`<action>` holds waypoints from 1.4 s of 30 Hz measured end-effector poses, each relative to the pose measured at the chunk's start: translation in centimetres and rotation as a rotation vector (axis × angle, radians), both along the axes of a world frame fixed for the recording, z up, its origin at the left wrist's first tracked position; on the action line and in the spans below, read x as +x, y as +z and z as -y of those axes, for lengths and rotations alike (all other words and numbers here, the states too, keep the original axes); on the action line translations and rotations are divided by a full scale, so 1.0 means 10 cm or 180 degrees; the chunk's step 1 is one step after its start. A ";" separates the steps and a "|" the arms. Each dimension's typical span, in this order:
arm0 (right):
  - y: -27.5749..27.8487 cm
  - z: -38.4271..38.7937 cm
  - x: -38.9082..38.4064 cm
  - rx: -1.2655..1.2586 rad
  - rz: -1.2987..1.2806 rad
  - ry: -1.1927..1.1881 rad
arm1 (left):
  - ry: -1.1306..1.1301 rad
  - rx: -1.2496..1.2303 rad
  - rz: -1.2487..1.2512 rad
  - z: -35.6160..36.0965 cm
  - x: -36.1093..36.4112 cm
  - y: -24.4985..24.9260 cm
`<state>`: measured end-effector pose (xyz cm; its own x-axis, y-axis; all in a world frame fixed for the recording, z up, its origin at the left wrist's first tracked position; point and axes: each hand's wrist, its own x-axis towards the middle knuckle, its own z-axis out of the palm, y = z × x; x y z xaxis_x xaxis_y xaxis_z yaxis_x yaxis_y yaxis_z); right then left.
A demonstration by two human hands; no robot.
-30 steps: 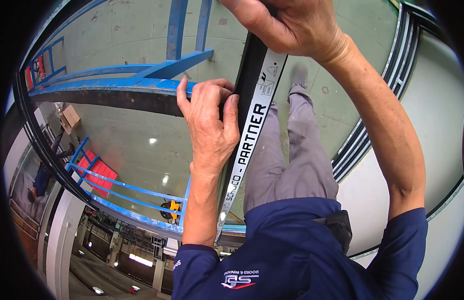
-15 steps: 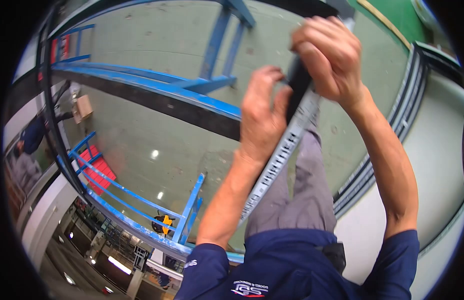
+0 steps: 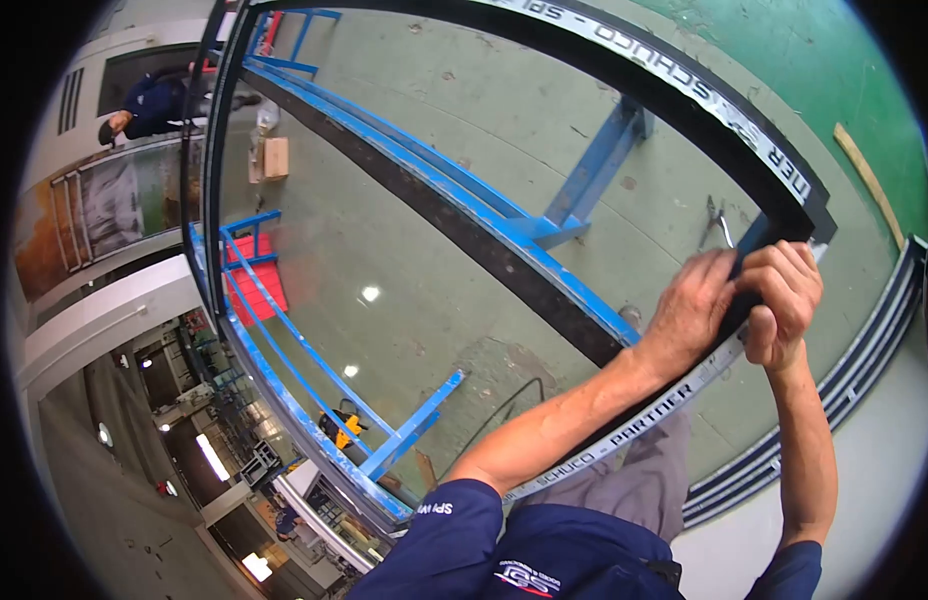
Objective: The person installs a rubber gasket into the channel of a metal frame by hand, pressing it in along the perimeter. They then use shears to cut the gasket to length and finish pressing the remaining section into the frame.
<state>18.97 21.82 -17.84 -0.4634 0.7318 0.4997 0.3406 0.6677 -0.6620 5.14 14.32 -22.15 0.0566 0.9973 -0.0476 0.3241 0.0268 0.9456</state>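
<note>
Both hands are at the near right corner of a large black frame (image 3: 599, 55), which carries white tape (image 3: 652, 415) printed "SCHUCO - PARTNER". My left hand (image 3: 692, 312) lies over the near bar, its blurred fingers curled over the inner edge. Right beside it, my right hand (image 3: 782, 298) is closed at the corner, thumb bent in toward the fingers. Whatever sits within its grip is hidden. Blue metal trestles (image 3: 594, 165) stand beneath the frame, and a dark bar (image 3: 434, 210) lies along one of them.
On the floor beyond the corner lies a plier-like metal tool (image 3: 719, 222). A wooden strip (image 3: 869, 185) and dark profiles (image 3: 854, 385) are at the right. Across the frame are a yellow-and-black object (image 3: 342, 428), a red slatted item (image 3: 256, 285), a cardboard box (image 3: 275, 158) and another person (image 3: 154, 103).
My view has shifted, bringing the frame's taped far side and corner into sight. Both hands now appear farther right and lower, closer together at the corner; earlier they were apart along a dark bar.
</note>
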 end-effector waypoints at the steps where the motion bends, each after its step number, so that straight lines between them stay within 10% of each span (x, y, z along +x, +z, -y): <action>1: -0.02 -0.02 -0.01 0.0111 -0.0016 0.0009 | -0.0019 0.0117 0.0098 -0.06 0.02 -0.05; 8: -0.04 -0.02 0.22 -0.0062 0.0906 0.0269 | 0.0265 0.1491 -0.0529 0.15 -0.32 0.04; 14: -0.16 -0.10 0.12 0.0372 0.0098 0.0099 | 0.0449 0.0399 -0.1655 1.87 -1.16 0.13; 20: -0.10 -0.08 0.20 0.0457 0.0264 -0.0039 | 0.0030 0.0344 -0.1756 1.89 -1.04 -0.03; 24: -0.54 0.11 -0.09 0.0990 -0.0745 -0.1998 | -0.0298 0.0547 -0.1641 1.62 -0.98 0.06; 32: -0.13 1.94 -0.91 -0.3194 -0.2934 -0.1902 | -0.0357 0.0693 -0.1862 0.99 -0.55 0.03; 42: -0.36 2.26 -0.98 -0.2358 -0.1967 -0.2051 | -0.0435 0.0538 -0.2240 0.57 -0.34 0.06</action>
